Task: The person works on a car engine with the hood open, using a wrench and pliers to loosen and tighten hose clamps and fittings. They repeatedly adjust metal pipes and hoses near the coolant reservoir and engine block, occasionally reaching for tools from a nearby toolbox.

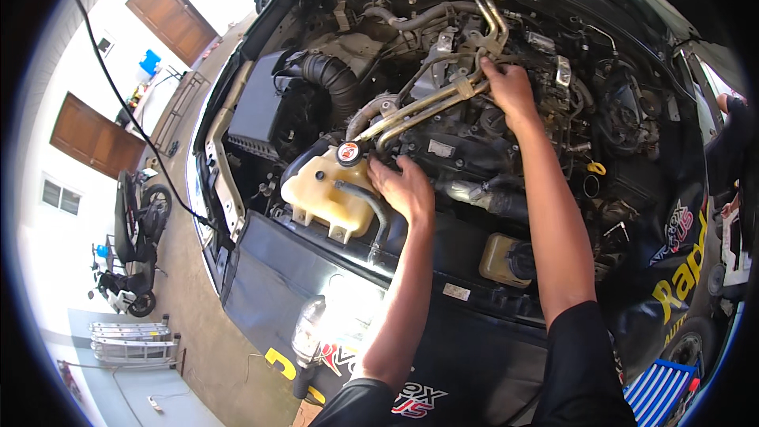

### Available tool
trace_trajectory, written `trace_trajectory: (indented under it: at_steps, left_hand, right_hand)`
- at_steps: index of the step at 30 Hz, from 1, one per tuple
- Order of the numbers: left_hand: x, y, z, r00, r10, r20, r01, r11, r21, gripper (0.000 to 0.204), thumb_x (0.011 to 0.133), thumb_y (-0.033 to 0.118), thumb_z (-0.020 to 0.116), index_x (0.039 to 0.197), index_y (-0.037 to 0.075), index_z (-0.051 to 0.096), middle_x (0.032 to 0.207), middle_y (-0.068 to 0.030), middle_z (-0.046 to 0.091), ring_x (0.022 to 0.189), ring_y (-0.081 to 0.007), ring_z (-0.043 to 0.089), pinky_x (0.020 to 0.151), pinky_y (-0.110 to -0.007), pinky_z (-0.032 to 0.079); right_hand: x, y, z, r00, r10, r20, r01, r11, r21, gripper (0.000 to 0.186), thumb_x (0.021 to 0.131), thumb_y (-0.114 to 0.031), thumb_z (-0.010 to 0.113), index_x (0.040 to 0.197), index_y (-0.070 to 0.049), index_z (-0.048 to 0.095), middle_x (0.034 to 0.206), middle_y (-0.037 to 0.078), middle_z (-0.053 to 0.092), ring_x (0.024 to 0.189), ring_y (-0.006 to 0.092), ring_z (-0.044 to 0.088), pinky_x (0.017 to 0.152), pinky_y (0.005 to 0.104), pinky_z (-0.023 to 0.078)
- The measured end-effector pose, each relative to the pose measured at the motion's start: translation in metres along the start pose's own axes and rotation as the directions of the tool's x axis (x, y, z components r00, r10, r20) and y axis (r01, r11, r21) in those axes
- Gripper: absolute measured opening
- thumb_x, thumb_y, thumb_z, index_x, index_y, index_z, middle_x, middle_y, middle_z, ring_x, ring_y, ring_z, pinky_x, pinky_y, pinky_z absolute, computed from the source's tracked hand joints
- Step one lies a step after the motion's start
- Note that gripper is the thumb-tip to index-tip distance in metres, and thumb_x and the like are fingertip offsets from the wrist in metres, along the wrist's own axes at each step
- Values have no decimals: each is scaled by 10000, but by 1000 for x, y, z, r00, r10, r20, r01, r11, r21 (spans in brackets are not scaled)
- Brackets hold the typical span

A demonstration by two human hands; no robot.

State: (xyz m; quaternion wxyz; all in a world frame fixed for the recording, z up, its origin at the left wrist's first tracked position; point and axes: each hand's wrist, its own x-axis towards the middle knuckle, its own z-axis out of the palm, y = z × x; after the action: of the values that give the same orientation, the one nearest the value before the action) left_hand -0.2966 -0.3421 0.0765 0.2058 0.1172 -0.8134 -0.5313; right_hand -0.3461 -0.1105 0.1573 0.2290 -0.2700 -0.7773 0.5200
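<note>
The open engine bay's engine (466,138) takes up most of the view, with a black cover (490,348) draped across the car's front edge. Over the engine, the bent metal pipes (462,87) slant down toward a cream plastic tank (328,190). The right hand (512,93) grips the pipes near their bend. The left hand (405,190) is just beside the tank, fingers loosely bent; I cannot tell whether it holds anything. A round cap (349,153) tops the tank.
</note>
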Motion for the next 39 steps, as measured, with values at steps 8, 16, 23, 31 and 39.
trace_trajectory:
  at_steps: [8,16,23,31,39]
  left_hand:
    - [42,-1,-2,988,140,69,-129,981,-142,419,950,130,553,1297,-86,645,1179,-325,707,1131,-483,656,1016,-515,480]
    - [36,6,-6,984,98,146,-65,973,-219,451,971,192,539,1299,-83,679,1193,-290,741,1144,-394,709,1032,-433,498]
    - [31,13,-12,960,203,192,-173,972,-159,409,992,209,571,1271,-66,688,1233,-294,719,1188,-414,684,1048,-464,498]
    - [32,7,0,940,299,161,-254,934,-252,380,961,180,614,1221,-88,684,1178,-317,707,1147,-490,645,1043,-519,478]
    - [34,4,0,942,234,240,-192,963,-187,503,975,300,652,1268,-108,647,1260,-321,661,1192,-477,587,1067,-517,438]
  right_hand:
    - [-10,-5,-4,988,59,146,-115,905,409,289,1054,-273,653,989,5,702,777,15,609,636,101,537,553,283,421]
    - [-45,3,-20,996,80,26,-84,936,342,325,1085,-277,610,956,7,702,740,8,599,601,101,533,549,285,422]
    - [-73,22,-41,981,190,-46,-163,925,344,271,1112,-247,572,976,-36,674,722,-18,587,562,67,491,488,241,359]
    - [-88,35,-44,934,-96,-345,61,992,-111,487,1068,-327,598,808,71,706,617,207,673,637,370,721,683,498,519]
    - [-120,15,-44,878,-162,-451,106,983,-148,330,1046,-222,635,967,91,705,810,264,696,829,438,666,752,489,511]
